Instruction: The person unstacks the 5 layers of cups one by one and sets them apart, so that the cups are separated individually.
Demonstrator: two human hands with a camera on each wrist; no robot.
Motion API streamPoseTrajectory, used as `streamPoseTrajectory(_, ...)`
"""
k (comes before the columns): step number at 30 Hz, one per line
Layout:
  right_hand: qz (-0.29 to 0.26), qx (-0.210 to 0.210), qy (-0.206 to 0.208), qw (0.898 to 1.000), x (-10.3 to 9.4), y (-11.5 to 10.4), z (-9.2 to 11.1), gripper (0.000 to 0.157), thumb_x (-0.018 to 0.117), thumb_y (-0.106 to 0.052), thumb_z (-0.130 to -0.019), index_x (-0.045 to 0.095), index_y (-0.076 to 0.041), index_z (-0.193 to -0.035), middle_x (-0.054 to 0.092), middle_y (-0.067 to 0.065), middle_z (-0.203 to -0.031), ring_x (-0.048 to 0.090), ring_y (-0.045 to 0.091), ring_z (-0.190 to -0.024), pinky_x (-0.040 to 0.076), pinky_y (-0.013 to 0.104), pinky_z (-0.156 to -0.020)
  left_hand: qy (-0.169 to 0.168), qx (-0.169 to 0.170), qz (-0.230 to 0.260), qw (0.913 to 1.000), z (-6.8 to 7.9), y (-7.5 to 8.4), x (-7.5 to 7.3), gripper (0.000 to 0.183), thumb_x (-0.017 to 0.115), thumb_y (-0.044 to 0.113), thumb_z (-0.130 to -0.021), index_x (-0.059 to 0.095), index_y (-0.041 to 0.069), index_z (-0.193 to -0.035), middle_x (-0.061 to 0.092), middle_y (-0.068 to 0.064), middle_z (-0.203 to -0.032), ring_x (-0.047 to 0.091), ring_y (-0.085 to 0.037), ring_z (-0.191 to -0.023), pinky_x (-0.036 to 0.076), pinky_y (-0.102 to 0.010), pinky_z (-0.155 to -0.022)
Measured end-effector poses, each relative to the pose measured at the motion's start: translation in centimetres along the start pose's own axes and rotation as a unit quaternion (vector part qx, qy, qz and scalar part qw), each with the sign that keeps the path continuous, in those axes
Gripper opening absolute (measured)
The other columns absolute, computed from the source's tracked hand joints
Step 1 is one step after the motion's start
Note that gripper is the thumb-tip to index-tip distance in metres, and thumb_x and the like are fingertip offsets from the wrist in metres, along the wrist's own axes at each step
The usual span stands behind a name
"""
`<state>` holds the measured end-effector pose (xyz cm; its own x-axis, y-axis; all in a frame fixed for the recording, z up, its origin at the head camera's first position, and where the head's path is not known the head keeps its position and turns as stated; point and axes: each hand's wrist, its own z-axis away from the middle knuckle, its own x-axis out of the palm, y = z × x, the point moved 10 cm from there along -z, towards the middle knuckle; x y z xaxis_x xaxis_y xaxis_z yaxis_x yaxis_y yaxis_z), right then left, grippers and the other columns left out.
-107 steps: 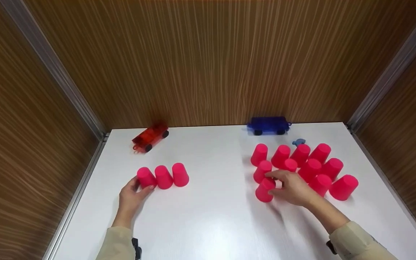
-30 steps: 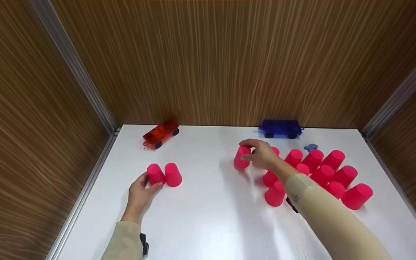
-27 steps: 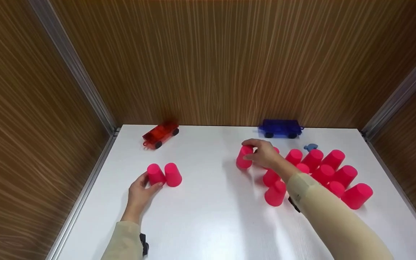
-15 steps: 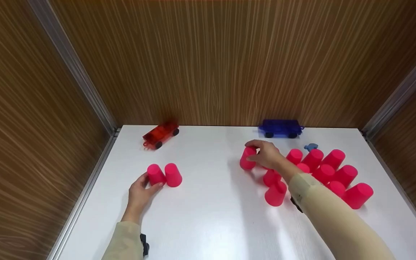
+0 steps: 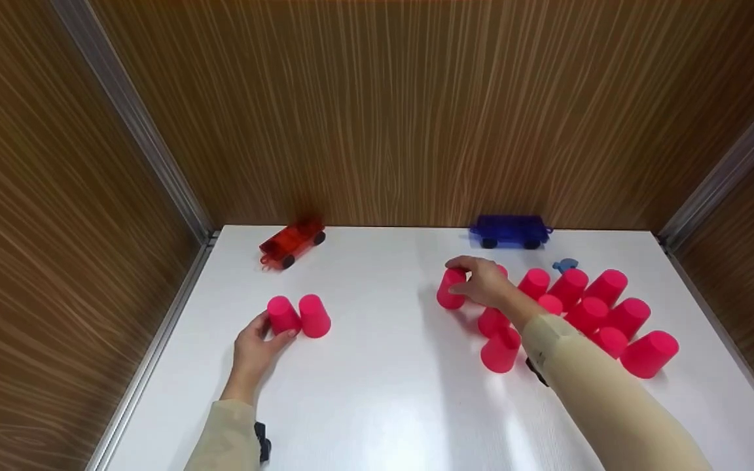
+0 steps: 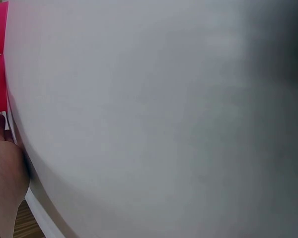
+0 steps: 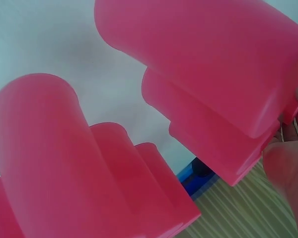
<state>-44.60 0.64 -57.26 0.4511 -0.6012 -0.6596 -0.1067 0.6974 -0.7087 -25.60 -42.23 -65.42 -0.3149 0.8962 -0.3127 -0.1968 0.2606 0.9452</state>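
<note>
On the left of the white table, my left hand (image 5: pixel 251 358) has its thumb and fingers around an upside-down pink cup (image 5: pixel 283 316). A second pink cup (image 5: pixel 315 316) stands close at that cup's right. My right hand (image 5: pixel 487 285) grips another upside-down pink cup (image 5: pixel 450 292) at the left back of a larger group of pink cups (image 5: pixel 588 315). The right forearm covers part of that group. In the left wrist view the left hand (image 6: pixel 7 171) shows at the edge beside a cup. Large pink cups (image 7: pixel 54 163) fill much of the right wrist view, with the right hand (image 7: pixel 288 163) at its edge.
A red toy wagon (image 5: pixel 293 244) stands at the back left. Near the back wall (image 5: pixel 377 131) are a blue toy wagon (image 5: pixel 510 231) and a small light-blue piece (image 5: pixel 565 265) behind the cups. Wood-grain panels enclose the table (image 5: pixel 370 366) at the back and sides.
The left row has gone from three cups to two. My right hand has left a front cup and now holds one farther back, recently shifted slightly right. The left hand has stayed at its row.
</note>
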Motion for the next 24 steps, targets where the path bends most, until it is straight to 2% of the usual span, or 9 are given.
streamPoseTrajectory(7,0.001,-0.004,-0.003,1.000,0.1,-0.2,-0.1,0.060,0.082,-0.013,-0.093,0.060,-0.014,-0.149,0.060,0.013,-0.141,0.054,0.034,-0.126,0.057,0.046,-0.099,-0.002,-0.016,0.004,0.9999,-0.1,-0.4,0.0,0.075,0.083,0.016,-0.095,0.045,0.009,-0.161,0.045,-0.012,-0.164,0.034,-0.033,-0.156,0.036,-0.045,-0.124)
streamPoseTrajectory(13,0.010,-0.016,-0.001,1.000,0.0,-0.2,0.0,0.060,0.082,-0.014,-0.093,0.060,-0.014,-0.150,0.060,0.013,-0.140,0.055,0.034,-0.126,0.057,0.047,-0.100,-0.005,-0.008,0.010,0.9999,0.0,-0.2,0.2,0.076,0.082,0.016,-0.096,0.044,0.007,-0.161,0.044,-0.015,-0.165,0.032,-0.035,-0.157,0.033,-0.047,-0.125)
streamPoseTrajectory(21,0.003,-0.003,-0.001,1.000,-0.8,-0.1,0.2,0.064,0.084,-0.017,-0.091,0.059,-0.018,-0.150,0.057,0.013,-0.146,0.050,0.039,-0.138,0.055,0.050,-0.105,-0.008,-0.020,0.004,0.9998,0.1,-0.4,0.2,0.076,0.082,0.020,-0.096,0.044,0.009,-0.162,0.044,-0.013,-0.165,0.033,-0.033,-0.157,0.035,-0.046,-0.124)
streamPoseTrajectory(24,0.012,-0.025,0.007,1.000,-1.5,-1.1,0.6,0.063,0.084,-0.019,-0.092,0.059,-0.017,-0.150,0.056,0.015,-0.149,0.049,0.039,-0.140,0.055,0.051,-0.105,-0.005,-0.015,0.001,0.9999,0.0,-0.1,0.0,0.075,0.082,0.018,-0.096,0.045,0.008,-0.161,0.045,-0.014,-0.164,0.034,-0.035,-0.156,0.035,-0.047,-0.124)
